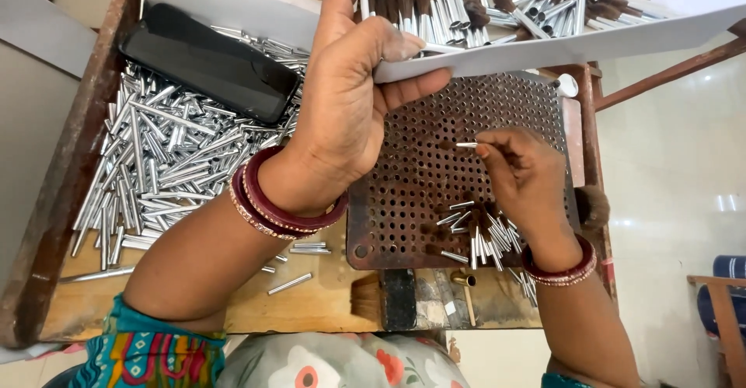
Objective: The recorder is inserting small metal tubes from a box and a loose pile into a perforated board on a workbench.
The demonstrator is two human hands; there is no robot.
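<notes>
Ferrule (466, 145), a short silver tube, is lying with its long axis left to right, pinched at its right end between the fingertips of the right hand (522, 176) and hovering just above the perforated plate (435, 201), its free end pointing left over the holes. Nearer on the plate, a cluster of tubes (482, 236) with dark tufts is standing in holes, just near of that hand. Left hand (350, 100) is farther off, closed on the edge of a white tray (559, 50) of finished brush heads, held above the plate's far side. Loose tubes (163, 155) are lying in a heap at left.
</notes>
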